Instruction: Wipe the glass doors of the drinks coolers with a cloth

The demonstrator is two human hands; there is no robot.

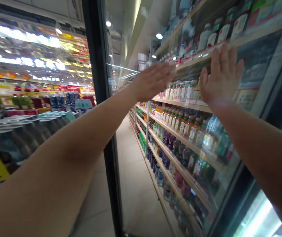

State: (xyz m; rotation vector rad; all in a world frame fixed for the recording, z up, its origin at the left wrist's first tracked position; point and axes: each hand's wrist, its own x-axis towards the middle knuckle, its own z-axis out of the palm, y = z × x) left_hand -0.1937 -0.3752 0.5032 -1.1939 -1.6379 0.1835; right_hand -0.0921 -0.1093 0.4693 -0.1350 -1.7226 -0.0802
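My left hand (153,80) reaches forward with its fingers stretched out flat, lying against or just in front of a glass cooler door (180,138); it is blurred. My right hand (222,76) is pressed flat on the same glass, fingers spread and pointing up. Neither hand holds anything. Behind the glass, shelves (180,138) carry rows of bottled drinks (180,121) in orange, purple, green and clear colours.
A dark door frame (101,98) runs from top to bottom left of centre. Reflections of shop shelves and bright signs (32,62) fill the glass at the left. A tiled aisle floor (133,177) recedes in the middle. Another dark frame (276,98) stands at the right.
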